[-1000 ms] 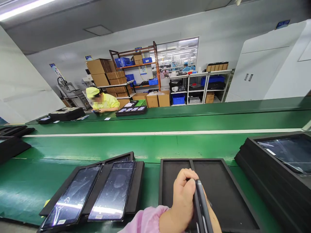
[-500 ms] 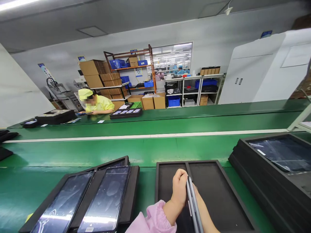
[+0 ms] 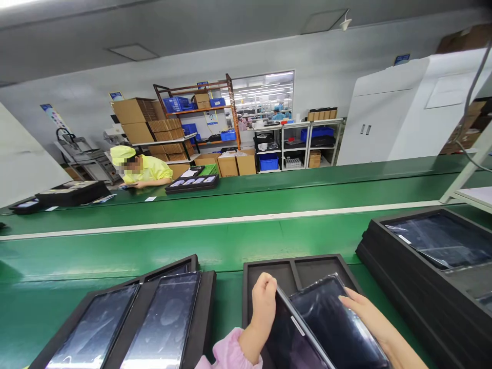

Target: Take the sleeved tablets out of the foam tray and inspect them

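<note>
Two dark-screened tablets are held over a black two-compartment tray (image 3: 246, 287). My left hand (image 3: 264, 306) is closed on the upper corner of one tablet (image 3: 285, 339), which is tilted so its silver edge and a small white label show. In my right hand (image 3: 363, 310) is the other tablet (image 3: 333, 319), gripped at its right edge with the thumb on the glossy, film-covered face. The two tablets lean apart like a V, and their lower ends run out of view. To the left, two more tablets (image 3: 163, 318) lie on a black tray (image 3: 209, 312).
A stack of black trays (image 3: 407, 277) stands on the right, with a tablet (image 3: 442, 238) in the top one. Beyond the green bench (image 3: 238, 236), a co-worker in yellow (image 3: 151, 169) sits beside a tray of small devices (image 3: 192, 184). A white stand (image 3: 467, 169) rises at far right.
The two tablets, earlier pressed together edge-on, are now spread apart. My right hand has moved right with one, turning its face up; my left hand has shifted slightly left with the other.
</note>
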The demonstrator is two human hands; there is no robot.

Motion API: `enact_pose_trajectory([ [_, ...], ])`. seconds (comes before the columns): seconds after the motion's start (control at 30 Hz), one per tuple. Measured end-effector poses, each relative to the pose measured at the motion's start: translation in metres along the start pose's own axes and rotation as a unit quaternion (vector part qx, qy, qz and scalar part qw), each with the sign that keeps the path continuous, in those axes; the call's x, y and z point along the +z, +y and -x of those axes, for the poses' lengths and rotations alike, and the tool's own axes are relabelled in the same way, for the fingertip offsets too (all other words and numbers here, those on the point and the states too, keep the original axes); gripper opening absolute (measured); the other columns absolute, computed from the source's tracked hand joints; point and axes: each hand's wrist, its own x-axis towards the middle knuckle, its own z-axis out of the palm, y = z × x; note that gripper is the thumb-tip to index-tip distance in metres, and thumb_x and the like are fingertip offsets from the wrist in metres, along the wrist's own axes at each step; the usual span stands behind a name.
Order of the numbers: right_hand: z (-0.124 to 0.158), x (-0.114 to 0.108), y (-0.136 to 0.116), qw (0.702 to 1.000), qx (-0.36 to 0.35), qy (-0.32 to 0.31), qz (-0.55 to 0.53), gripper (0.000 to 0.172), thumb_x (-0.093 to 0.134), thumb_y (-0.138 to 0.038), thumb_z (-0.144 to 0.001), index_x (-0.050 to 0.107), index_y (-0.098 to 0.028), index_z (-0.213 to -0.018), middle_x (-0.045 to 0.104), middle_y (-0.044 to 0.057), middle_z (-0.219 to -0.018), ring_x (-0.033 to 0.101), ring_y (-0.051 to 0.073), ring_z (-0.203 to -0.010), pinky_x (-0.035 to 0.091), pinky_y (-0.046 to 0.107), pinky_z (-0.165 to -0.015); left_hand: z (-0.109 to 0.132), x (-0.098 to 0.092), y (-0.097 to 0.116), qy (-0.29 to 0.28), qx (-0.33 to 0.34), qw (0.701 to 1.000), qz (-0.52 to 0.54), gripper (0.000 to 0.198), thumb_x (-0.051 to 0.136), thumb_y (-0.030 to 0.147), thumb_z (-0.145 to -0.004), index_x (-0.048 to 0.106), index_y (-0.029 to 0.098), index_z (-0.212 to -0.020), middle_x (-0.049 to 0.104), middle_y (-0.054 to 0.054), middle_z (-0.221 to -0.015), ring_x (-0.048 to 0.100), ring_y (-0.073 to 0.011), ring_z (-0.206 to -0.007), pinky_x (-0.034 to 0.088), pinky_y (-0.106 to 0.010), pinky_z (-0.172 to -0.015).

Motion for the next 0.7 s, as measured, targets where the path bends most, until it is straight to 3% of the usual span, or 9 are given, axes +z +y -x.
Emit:
enact_pose_trajectory([
  [0.1, -0.016, -0.034, 0.029, 0.996, -0.006, 0.077, 0.043, 0.035, 0.054, -0.045, -0.066, 0.069, -0.019, -0.084, 0.072, 0.011, -0.087, 0.066, 0.03, -0.086, 0.048, 0.038, -0.083, -0.001, -0.009, 0.007, 0.001, 0.001, 1.0, 0.001, 0.049, 0.041, 0.065, -0.073, 0.031, 0.022, -0.052, 0.031, 0.005, -0.05, 0.031, -0.0112, -0.051, 0.027, -0.026, -0.052],
  [0.23, -0.034, -0.066, 0.069, 0.979, 0.007, 0.14, 0.146, 0.038, 0.05, -0.046, -0.065, 0.067, -0.019, -0.085, 0.071, 0.011, -0.088, 0.066, 0.032, -0.087, 0.049, 0.038, -0.084, -0.002, -0.01, 0.045, -0.054, 0.004, 0.999, 0.005, 0.055, 0.046, 0.069, -0.071, 0.034, 0.02, -0.048, 0.033, 0.005, -0.045, 0.03, -0.0095, -0.046, 0.024, -0.025, -0.048],
  [0.37, -0.05, -0.071, 0.068, 0.915, -0.009, 0.194, 0.353, 0.038, 0.054, -0.037, -0.054, 0.064, -0.015, -0.083, 0.065, 0.019, -0.1, 0.056, 0.039, -0.105, 0.042, 0.045, -0.094, -0.004, -0.008, 0.085, -0.131, -0.013, 0.991, 0.0, 0.054, 0.042, 0.067, -0.075, 0.037, 0.02, -0.048, 0.034, 0.005, -0.043, 0.027, -0.0092, -0.044, 0.021, -0.025, -0.046],
  [0.4, -0.05, -0.063, 0.059, 0.907, -0.019, 0.199, 0.372, 0.037, 0.056, -0.035, -0.051, 0.063, -0.015, -0.082, 0.064, 0.02, -0.101, 0.053, 0.04, -0.109, 0.04, 0.046, -0.096, -0.003, -0.007, 0.09, -0.145, -0.015, 0.989, -0.002, 0.053, 0.042, 0.066, -0.076, 0.037, 0.02, -0.049, 0.034, 0.005, -0.042, 0.027, -0.0093, -0.044, 0.021, -0.025, -0.046],
  [0.47, -0.039, -0.037, 0.034, 0.922, -0.054, 0.184, 0.336, 0.036, 0.06, -0.036, -0.053, 0.061, -0.017, -0.084, 0.065, 0.017, -0.096, 0.055, 0.037, -0.106, 0.042, 0.045, -0.094, 0.001, -0.005, 0.094, -0.166, -0.012, 0.986, -0.008, 0.051, 0.04, 0.064, -0.078, 0.037, 0.021, -0.051, 0.036, 0.005, -0.043, 0.028, -0.0098, -0.044, 0.021, -0.026, -0.046],
  [0.5, -0.028, -0.019, 0.02, 0.948, -0.069, 0.132, 0.28, 0.037, 0.06, -0.04, -0.059, 0.059, -0.019, -0.089, 0.066, 0.011, -0.085, 0.062, 0.033, -0.091, 0.047, 0.043, -0.084, 0.004, -0.005, 0.094, -0.173, -0.008, 0.985, -0.011, 0.049, 0.04, 0.063, -0.079, 0.037, 0.021, -0.053, 0.036, 0.005, -0.044, 0.029, -0.01, -0.044, 0.022, -0.026, -0.046],
  [0.57, 0.003, 0.021, -0.009, 0.982, -0.102, 0.004, 0.16, 0.038, 0.059, -0.047, -0.071, 0.055, -0.02, -0.097, 0.061, 0.003, -0.067, 0.06, 0.022, -0.062, 0.049, 0.036, -0.062, 0.01, -0.003, 0.094, -0.185, 0.002, 0.982, -0.021, 0.047, 0.038, 0.061, -0.081, 0.038, 0.021, -0.056, 0.037, 0.005, -0.045, 0.03, -0.0106, -0.046, 0.023, -0.026, -0.047],
  [0.63, 0.037, 0.059, -0.034, 0.986, -0.14, -0.067, 0.057, 0.039, 0.061, -0.046, -0.073, 0.052, -0.02, -0.101, 0.053, -0.004, -0.057, 0.05, 0.014, -0.046, 0.04, 0.026, -0.046, 0.016, -0.003, 0.095, -0.196, 0.014, 0.98, -0.038, 0.046, 0.035, 0.06, -0.082, 0.039, 0.021, -0.059, 0.037, 0.005, -0.048, 0.032, -0.0113, -0.048, 0.024, -0.026, -0.048],
  [0.7, 0.066, 0.087, -0.052, 0.982, -0.147, -0.117, 0.005, 0.044, 0.064, -0.043, -0.071, 0.051, -0.019, -0.105, 0.051, -0.005, -0.058, 0.044, 0.011, -0.044, 0.036, 0.024, -0.044, 0.021, -0.003, 0.1, -0.202, 0.028, 0.977, -0.056, 0.045, 0.033, 0.059, -0.083, 0.039, 0.021, -0.06, 0.037, 0.004, -0.051, 0.033, -0.0118, -0.051, 0.026, -0.026, -0.051],
])
